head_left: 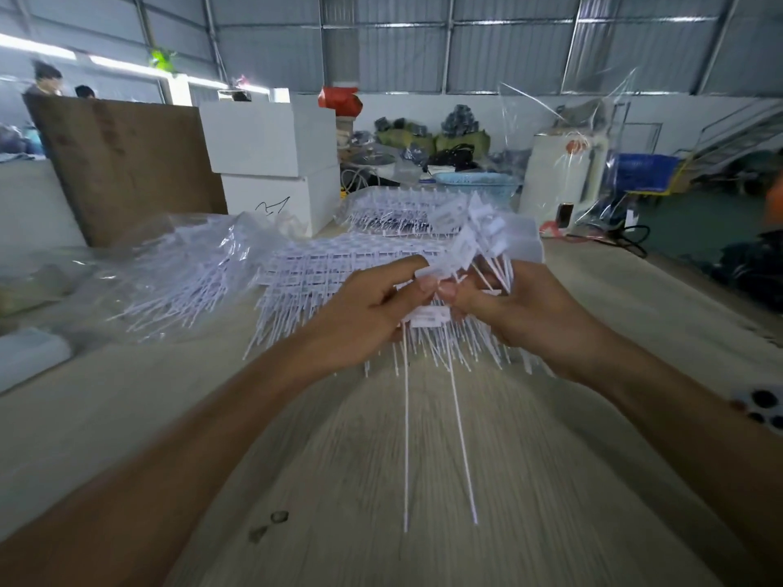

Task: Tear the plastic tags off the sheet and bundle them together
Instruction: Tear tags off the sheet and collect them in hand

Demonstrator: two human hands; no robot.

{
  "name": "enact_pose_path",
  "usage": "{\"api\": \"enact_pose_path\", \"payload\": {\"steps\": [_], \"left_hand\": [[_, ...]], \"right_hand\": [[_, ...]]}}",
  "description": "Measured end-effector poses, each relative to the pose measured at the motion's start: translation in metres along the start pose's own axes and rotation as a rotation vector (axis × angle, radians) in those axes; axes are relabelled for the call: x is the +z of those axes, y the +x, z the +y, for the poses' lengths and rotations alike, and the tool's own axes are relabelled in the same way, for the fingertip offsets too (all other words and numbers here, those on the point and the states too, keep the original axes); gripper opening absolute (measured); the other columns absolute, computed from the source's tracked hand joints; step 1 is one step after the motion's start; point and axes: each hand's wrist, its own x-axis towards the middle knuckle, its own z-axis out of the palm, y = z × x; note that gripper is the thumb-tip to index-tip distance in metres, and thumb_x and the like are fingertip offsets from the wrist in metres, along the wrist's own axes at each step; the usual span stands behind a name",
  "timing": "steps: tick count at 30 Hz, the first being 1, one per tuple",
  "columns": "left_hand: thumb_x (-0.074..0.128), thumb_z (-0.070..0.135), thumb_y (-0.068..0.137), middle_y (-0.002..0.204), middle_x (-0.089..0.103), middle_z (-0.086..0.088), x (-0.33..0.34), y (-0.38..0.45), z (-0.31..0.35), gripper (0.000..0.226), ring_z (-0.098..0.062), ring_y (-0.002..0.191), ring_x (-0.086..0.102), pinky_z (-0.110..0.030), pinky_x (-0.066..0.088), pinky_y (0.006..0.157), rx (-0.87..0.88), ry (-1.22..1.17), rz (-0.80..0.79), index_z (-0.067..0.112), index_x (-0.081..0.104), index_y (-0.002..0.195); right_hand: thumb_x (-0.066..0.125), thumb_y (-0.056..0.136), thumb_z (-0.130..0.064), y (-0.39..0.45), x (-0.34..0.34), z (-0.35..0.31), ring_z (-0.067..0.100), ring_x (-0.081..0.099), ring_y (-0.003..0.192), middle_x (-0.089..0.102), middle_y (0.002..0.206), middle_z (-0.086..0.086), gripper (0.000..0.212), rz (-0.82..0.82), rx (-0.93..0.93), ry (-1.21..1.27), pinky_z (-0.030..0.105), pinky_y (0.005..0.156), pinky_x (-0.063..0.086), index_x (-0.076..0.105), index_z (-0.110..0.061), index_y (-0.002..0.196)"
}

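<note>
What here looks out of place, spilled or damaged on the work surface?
Little stands out. Two small dark specks lie on the pale wooden table near its front edge; I cannot tell whether they are debris or stains. The white plastic tag sheets are stacked unevenly, with loose stems fanning out. Nothing looks broken.

**Colours on the desk**

Plastic tags (pixel 428 317) showing white, thin tails pale lilac-white. Sheet (pixel 322 269) reading white with faint grey print. Desk (pixel 423 459) showing pale beige wood grain. Boxes (pixel 271 137) showing plain white; board (pixel 123 163) brown. Basket (pixel 474 182) showing light blue, crate (pixel 644 171) deep blue, bag (pixel 339 99) red. Sleeve (pixel 762 406) showing white with dark dots.
</note>
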Motion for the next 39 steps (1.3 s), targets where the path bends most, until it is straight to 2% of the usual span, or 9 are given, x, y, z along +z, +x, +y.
{"api": "enact_pose_path", "payload": {"steps": [3, 6, 10, 17, 20, 24, 28, 33, 39], "left_hand": [[0.048, 0.036, 0.103, 0.065, 0.061, 0.017, 0.002, 0.000, -0.001, 0.023, 0.001, 0.053, 0.053, -0.013, 0.043, 0.050, -0.018, -0.045, -0.020, 0.045, 0.066, 0.091], [0.047, 0.047, 0.095, 0.067, 0.059, 0.001, 0.001, 0.000, 0.000, 0.022, -0.008, 0.055, 0.049, -0.018, 0.045, 0.051, -0.021, -0.042, -0.053, 0.044, 0.068, 0.097], [0.049, 0.040, 0.103, 0.084, 0.056, -0.032, -0.002, 0.002, -0.003, 0.027, -0.020, 0.058, 0.045, -0.030, 0.041, 0.054, -0.040, -0.035, -0.056, 0.020, 0.062, 0.117], [0.043, 0.041, 0.104, 0.078, 0.049, -0.029, -0.006, 0.003, -0.003, 0.018, -0.033, 0.061, 0.059, -0.045, 0.051, 0.057, -0.032, 0.005, 0.049, 0.026, 0.054, 0.104], [0.041, 0.039, 0.107, 0.075, 0.047, -0.032, 0.002, 0.002, -0.003, 0.014, -0.041, 0.059, 0.051, -0.035, 0.056, 0.056, -0.013, 0.020, 0.059, 0.031, 0.050, 0.101], [0.040, 0.031, 0.108, 0.100, 0.058, -0.031, 0.011, 0.001, 0.006, 0.015, -0.046, 0.078, 0.059, -0.057, 0.059, 0.067, -0.078, -0.069, 0.119, 0.032, 0.049, 0.096], [0.048, 0.023, 0.106, 0.068, 0.060, 0.006, 0.014, 0.000, 0.013, 0.017, -0.005, 0.054, 0.052, -0.017, 0.044, 0.046, -0.146, -0.261, 0.146, 0.023, 0.059, 0.093], [0.043, -0.001, 0.104, 0.056, 0.064, 0.015, 0.017, -0.005, 0.013, 0.044, 0.004, 0.052, 0.057, -0.019, 0.046, 0.057, -0.197, -0.262, 0.075, 0.025, 0.065, 0.075], [0.052, 0.014, 0.095, 0.064, 0.066, 0.020, 0.005, -0.002, 0.023, 0.015, -0.007, 0.063, 0.060, -0.011, 0.049, 0.053, -0.164, -0.220, 0.066, 0.025, 0.058, 0.087]], "right_hand": [[0.078, 0.085, -0.036, 0.001, 0.001, 0.008, 0.022, 0.069, 0.073, 0.071, 0.078, 0.008, 0.019, 0.014, 0.023, -0.058, 0.040, 0.068, 0.053, 0.071, -0.019, 0.080], [0.074, 0.081, -0.048, 0.002, 0.001, 0.010, 0.016, 0.068, 0.070, 0.072, 0.073, 0.001, 0.014, -0.017, 0.031, -0.103, 0.033, 0.069, 0.052, 0.073, -0.037, 0.074], [0.070, 0.090, -0.046, 0.003, 0.001, 0.014, 0.011, 0.043, 0.051, 0.054, 0.056, 0.007, 0.048, 0.001, 0.027, -0.261, 0.028, 0.056, 0.032, 0.061, -0.005, 0.067], [0.040, 0.109, -0.019, 0.000, 0.002, 0.006, 0.020, 0.043, 0.048, 0.052, 0.061, 0.017, 0.043, -0.008, 0.170, 0.013, 0.032, 0.050, 0.037, 0.062, -0.009, 0.073], [0.049, 0.106, -0.032, -0.001, 0.009, 0.003, 0.009, 0.030, 0.040, 0.040, 0.049, -0.004, 0.050, -0.060, 0.223, 0.089, 0.021, 0.043, 0.026, 0.050, -0.021, 0.057], [0.066, 0.098, -0.013, -0.006, 0.016, -0.005, -0.005, 0.057, 0.050, 0.065, 0.062, -0.020, 0.016, -0.156, -0.016, 0.042, 0.007, 0.050, 0.041, 0.065, -0.025, 0.088], [0.061, 0.097, -0.024, -0.003, 0.006, -0.005, 0.024, 0.069, 0.078, 0.072, 0.083, 0.007, 0.024, -0.042, -0.250, -0.312, 0.045, 0.067, 0.054, 0.074, -0.005, 0.091], [0.049, 0.089, -0.002, -0.004, -0.004, -0.004, 0.007, 0.052, 0.068, 0.060, 0.081, -0.009, 0.026, -0.036, -0.545, -0.597, 0.037, 0.057, 0.049, 0.064, -0.023, 0.085], [0.053, 0.091, 0.001, -0.001, 0.003, -0.006, 0.020, 0.058, 0.066, 0.063, 0.080, 0.002, 0.024, -0.006, -0.516, -0.592, 0.034, 0.056, 0.046, 0.067, -0.017, 0.082]]}}
